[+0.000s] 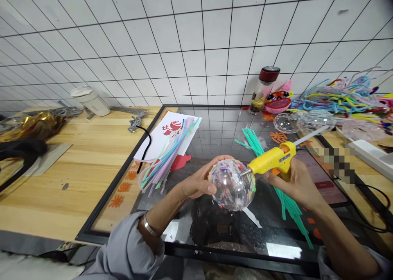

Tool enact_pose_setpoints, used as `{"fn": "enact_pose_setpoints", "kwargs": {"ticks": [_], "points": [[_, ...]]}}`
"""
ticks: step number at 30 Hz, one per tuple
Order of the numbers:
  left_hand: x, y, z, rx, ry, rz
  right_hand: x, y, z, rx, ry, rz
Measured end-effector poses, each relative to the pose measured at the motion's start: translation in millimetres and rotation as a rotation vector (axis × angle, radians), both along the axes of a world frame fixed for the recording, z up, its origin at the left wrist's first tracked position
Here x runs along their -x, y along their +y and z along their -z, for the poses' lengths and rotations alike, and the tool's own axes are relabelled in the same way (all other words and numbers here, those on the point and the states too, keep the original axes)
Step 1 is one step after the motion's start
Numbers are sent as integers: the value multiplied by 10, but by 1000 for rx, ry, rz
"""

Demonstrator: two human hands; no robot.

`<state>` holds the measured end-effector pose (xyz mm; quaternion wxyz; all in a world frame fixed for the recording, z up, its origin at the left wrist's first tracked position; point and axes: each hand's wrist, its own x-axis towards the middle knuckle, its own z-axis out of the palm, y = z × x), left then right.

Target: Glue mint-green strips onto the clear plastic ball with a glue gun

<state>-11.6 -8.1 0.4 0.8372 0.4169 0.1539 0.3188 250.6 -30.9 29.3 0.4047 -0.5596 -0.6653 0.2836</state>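
Observation:
A clear plastic ball [231, 192] with small coloured bits on its surface is held up in my left hand [204, 181], thumb at its near side and fingers behind it. My right hand [297, 186] grips a yellow glue gun [272, 159] by its handle. The metal nozzle meets or nearly meets the ball's upper right side, and a glue stick [313, 134] sticks out of the gun's back end. Under the gun and right hand lies a bundle of green pipe cleaners [287, 204]. A white strip [252, 217] rests on the glass just below the ball.
Pastel pipe cleaners [172, 153] lie across white paper [162, 128] on the black-framed glass board [172, 202]. A phone [325, 181] is right of my right hand. Behind stand a glass bottle [264, 89] and clear plastic half-shells [316, 122], near piled colourful pipe cleaners [344, 95].

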Motion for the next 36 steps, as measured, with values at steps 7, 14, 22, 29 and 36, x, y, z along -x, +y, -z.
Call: {"fn": "enact_pose_setpoints", "kwargs": {"ticks": [7,14,22,29,36], "points": [[3,2,-11,1,-1,-5,-1,11,33,-29,26,58],[-2,7,19,-10,20,-4,5,25,54,-43,-61,96],[-6,21,8,-12,-23,-22,-6,2,12,35,-10,35],[7,20,-4,9,3,-21,-53,83,111,-29,-53,-125],[20,27,20,1,27,-11,0,73,60,-121,-124,-13]]}}
